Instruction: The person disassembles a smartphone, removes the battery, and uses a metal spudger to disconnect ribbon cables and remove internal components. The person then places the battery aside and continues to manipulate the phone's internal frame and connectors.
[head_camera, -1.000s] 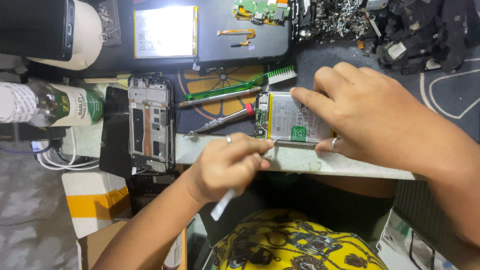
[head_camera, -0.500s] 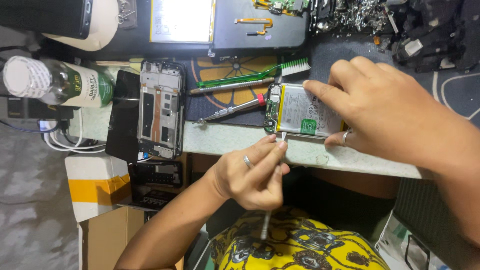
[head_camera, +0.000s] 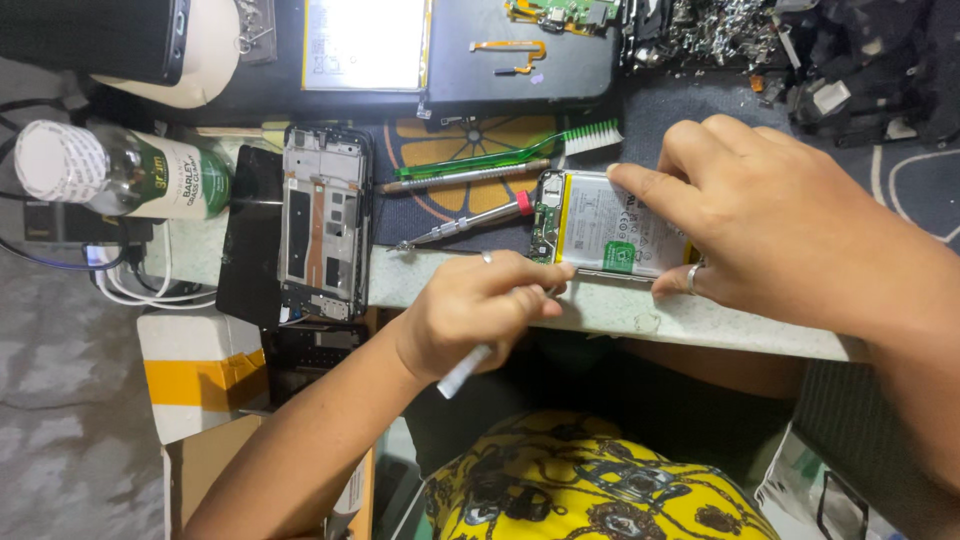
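Note:
An opened phone (head_camera: 600, 235) with a white battery and a green circuit board lies at the bench's near edge. My right hand (head_camera: 770, 220) lies over its right part and presses it down, a ring on one finger. My left hand (head_camera: 480, 305) grips a thin silver tool (head_camera: 462, 372). The tool's tip reaches the phone's lower left edge, hidden behind my fingers. Its other end points down toward my lap.
A screwdriver with a red collar (head_camera: 465, 227), a metal rod (head_camera: 460, 180) and a green brush (head_camera: 510, 150) lie left of the phone. A bare phone frame (head_camera: 322, 222), a black panel (head_camera: 250, 235), and a bottle (head_camera: 120, 175) lie further left. Loose parts fill the back right.
The view has shifted slightly. My left hand has turned the silver tool from pointing straight down to slanting down-left, still at the phone's lower edge. My right hand stays on the phone.

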